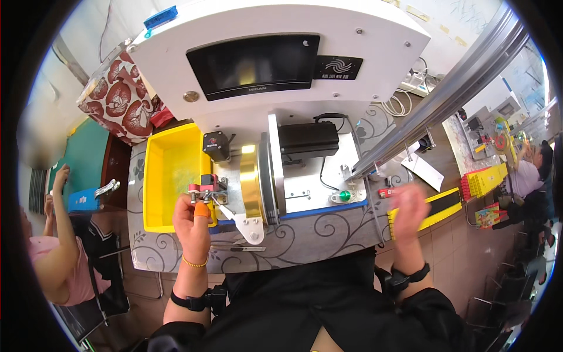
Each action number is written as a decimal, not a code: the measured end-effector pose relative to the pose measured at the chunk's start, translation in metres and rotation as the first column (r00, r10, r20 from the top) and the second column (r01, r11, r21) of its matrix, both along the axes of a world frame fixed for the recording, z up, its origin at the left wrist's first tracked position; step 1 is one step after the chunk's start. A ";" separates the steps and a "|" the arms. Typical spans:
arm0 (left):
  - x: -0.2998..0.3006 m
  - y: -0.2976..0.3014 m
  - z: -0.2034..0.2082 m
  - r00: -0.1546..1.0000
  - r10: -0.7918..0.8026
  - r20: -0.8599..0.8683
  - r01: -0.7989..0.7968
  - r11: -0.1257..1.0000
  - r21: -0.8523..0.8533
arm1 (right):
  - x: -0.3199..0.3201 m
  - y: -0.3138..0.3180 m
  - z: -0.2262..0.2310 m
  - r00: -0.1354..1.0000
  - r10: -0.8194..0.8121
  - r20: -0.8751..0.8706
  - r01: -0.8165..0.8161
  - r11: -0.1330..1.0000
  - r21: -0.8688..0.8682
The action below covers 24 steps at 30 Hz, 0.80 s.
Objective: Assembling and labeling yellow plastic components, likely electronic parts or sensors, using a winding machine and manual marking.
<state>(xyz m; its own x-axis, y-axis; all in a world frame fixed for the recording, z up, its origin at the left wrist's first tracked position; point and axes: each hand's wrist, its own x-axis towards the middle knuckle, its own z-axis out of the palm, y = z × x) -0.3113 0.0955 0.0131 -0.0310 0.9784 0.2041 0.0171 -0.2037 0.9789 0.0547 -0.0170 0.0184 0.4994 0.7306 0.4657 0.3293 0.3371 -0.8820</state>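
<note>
My left hand (192, 227) is closed, thumb against fingers, at a small red-and-metal fitting (206, 186) on the front of a white machine. An orange finger cot (202, 209) covers one fingertip. Whatever sits in the pinch is too small to make out. Just right of that hand, a white lever arm (249, 227) reaches down beside a shiny gold drum (249, 182) with a dark rim. My right hand (410, 210) hangs blurred by motion beyond the table's right side, near a yellow tray with a black strip (443, 203). Its fingers are smeared, and no held thing shows.
A yellow bin (148, 176) stands left of the drum. The machine's dark screen (255, 66) faces me, and a black motor (308, 139) sits behind the drum. A cutter knife (246, 249) lies near the table's front edge. A metal post (422, 108) slants at right. Other people sit on both sides.
</note>
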 end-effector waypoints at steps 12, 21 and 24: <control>0.004 -0.010 0.020 0.999 -0.016 -0.041 0.007 0.976 -0.218 | 0.069 0.046 0.021 0.777 -0.212 0.593 0.432 0.865 -0.257; -0.007 -0.019 0.020 0.975 0.013 0.222 0.072 0.926 -0.370 | 0.119 -0.009 0.048 0.906 -0.423 0.005 0.422 0.904 -0.071; -0.008 -0.017 0.013 0.968 -0.045 0.246 0.102 0.969 -0.226 | 0.080 -0.019 0.074 0.892 -0.075 -0.446 0.132 0.986 0.098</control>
<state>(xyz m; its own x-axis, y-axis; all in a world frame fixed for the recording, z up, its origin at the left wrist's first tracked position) -0.3196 0.0781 0.0258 0.0233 0.9991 -0.0359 -0.2271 0.0403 0.9730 0.1342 -0.0363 0.0924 0.7431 0.6149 0.2638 -0.0429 0.4372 -0.8983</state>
